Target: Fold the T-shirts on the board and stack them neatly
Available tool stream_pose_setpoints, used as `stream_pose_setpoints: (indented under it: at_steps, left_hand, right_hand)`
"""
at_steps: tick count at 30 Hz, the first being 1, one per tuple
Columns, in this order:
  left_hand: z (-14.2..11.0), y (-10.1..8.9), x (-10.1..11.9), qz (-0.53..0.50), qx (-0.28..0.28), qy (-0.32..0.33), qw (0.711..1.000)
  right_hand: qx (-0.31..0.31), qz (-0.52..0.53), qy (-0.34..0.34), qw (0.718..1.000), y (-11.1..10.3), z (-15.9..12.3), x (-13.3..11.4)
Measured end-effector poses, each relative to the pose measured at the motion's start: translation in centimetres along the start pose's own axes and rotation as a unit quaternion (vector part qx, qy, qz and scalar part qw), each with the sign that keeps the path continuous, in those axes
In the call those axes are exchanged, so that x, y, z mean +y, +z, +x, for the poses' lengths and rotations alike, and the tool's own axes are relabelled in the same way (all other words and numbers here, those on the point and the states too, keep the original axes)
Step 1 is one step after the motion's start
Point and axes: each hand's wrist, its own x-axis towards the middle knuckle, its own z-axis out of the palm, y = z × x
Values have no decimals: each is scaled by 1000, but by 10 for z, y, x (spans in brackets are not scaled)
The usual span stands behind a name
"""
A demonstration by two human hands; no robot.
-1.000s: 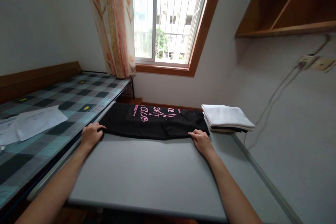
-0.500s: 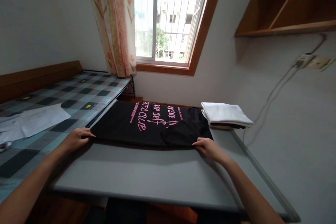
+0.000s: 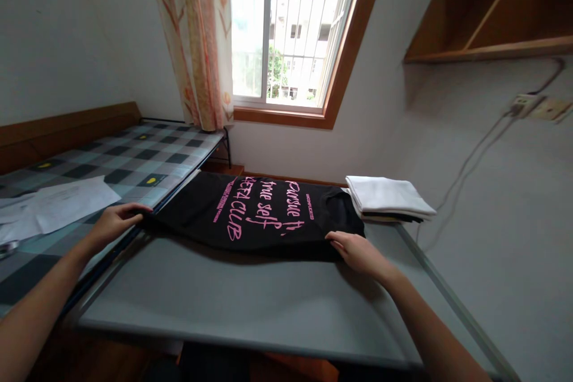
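A black T-shirt point(image 3: 250, 209) with pink lettering lies sideways across the grey table point(image 3: 250, 298), its collar to the right. My left hand point(image 3: 115, 222) pinches the shirt's near left corner, lifted slightly by the table's left edge. At the near right, my right hand point(image 3: 351, 249) grips the shirt's edge below the collar, fingers closed on the cloth. Between the two hands the near edge sags a little. A stack of folded clothes point(image 3: 387, 196), white on top with darker layers beneath, sits beyond the collar on the right.
A bed point(image 3: 147, 158) with a checked cover adjoins the table's left side, with papers point(image 3: 67, 203) on it. Behind are a curtain point(image 3: 201, 42) and a barred window point(image 3: 295, 30). A wooden shelf point(image 3: 501, 18) and a socket with cables point(image 3: 526, 104) are on the right wall.
My left hand has moved left and slightly up, drawing the shirt's corner outward. The part folded over near the collar now lies flatter, and more of the pink lettering shows.
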Motion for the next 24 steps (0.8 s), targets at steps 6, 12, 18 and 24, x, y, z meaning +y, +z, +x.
stream_pose_setpoints:
  at_steps: [6,12,18,24]
  left_hand:
    - [75,37,16,46,49,25,997]
    - [113,74,25,251,8,55,966]
    - [122,75,10,238,3,53,970]
    - [126,73,6,218,20,30,975]
  right_hand:
    - [41,-104,78,991,-20,65,13]
    - [150,-191,168,956,8,98,36]
    - [263,-112,270,920,32,65,64]
    - [227,-85,300,923,43,62,71]
